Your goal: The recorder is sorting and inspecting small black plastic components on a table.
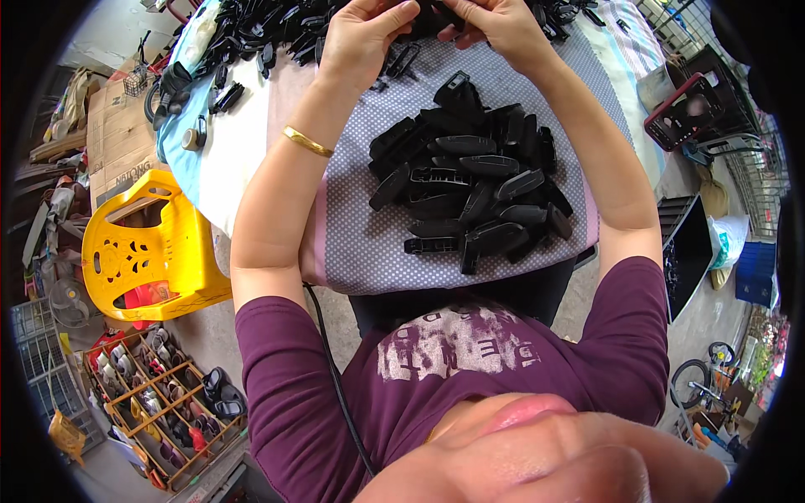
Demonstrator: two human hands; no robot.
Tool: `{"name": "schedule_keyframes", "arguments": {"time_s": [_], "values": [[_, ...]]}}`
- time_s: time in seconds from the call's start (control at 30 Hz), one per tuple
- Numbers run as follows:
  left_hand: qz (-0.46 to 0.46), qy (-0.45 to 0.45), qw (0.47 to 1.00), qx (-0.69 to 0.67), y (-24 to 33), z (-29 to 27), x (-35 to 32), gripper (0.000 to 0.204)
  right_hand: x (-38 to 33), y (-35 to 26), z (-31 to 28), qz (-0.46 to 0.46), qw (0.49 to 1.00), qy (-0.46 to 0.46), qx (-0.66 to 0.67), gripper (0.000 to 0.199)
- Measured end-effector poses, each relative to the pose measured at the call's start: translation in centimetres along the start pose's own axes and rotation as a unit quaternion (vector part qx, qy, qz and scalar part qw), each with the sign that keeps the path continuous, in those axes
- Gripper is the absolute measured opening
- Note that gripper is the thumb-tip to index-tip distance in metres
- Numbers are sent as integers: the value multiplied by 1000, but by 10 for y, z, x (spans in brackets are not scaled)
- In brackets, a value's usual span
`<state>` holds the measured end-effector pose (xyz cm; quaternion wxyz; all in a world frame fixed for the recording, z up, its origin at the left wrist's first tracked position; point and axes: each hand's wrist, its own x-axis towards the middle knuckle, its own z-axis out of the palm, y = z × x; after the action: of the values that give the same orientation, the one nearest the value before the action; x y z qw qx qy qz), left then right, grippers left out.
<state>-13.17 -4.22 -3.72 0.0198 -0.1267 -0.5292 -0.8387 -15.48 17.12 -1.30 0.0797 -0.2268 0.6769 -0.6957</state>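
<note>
In the head view, the only one, both bare hands are at the far edge of the scene, beyond the near pile and partly cut off. The left hand (369,35) has its thumb bent in toward the curled fingers, the opening between them nearly closed; whether it has hold of anything, I cannot tell. The right hand (506,33) pinches a small black plastic piece (453,18) between thumb and fingers, with little gap; the piece's far end is out of sight. It lies between the two hands, close to the left fingertips.

Nearer the person, a pile of long, rounded, black plastic clip-like parts (478,166) rests on a grey-and-white patterned cloth with pink edging (348,239), between the forearms. Some parts overlap, their smooth backs up; a few show open slots. A wide heap of loose black plastic parts (272,25) covers the far left of the table, and more lie at the far right.

A gold-coloured bangle (307,142) circles the left forearm. Left of the table stands a yellow plastic chair with a pierced back (197,251); to the right is a smartphone in a dark red case (681,113).
</note>
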Motion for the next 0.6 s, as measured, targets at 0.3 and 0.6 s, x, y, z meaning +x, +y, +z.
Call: {"name": "schedule_keyframes", "arguments": {"time_s": [0.3,0.6], "values": [[-3,16,1000,-18,-6,4,-1,33,-7,1,16,-107,988,44,-98,22],[-17,35,998,-53,-2,28,-10,29,-12,1,25,-365,880,138,-269,16]]}}
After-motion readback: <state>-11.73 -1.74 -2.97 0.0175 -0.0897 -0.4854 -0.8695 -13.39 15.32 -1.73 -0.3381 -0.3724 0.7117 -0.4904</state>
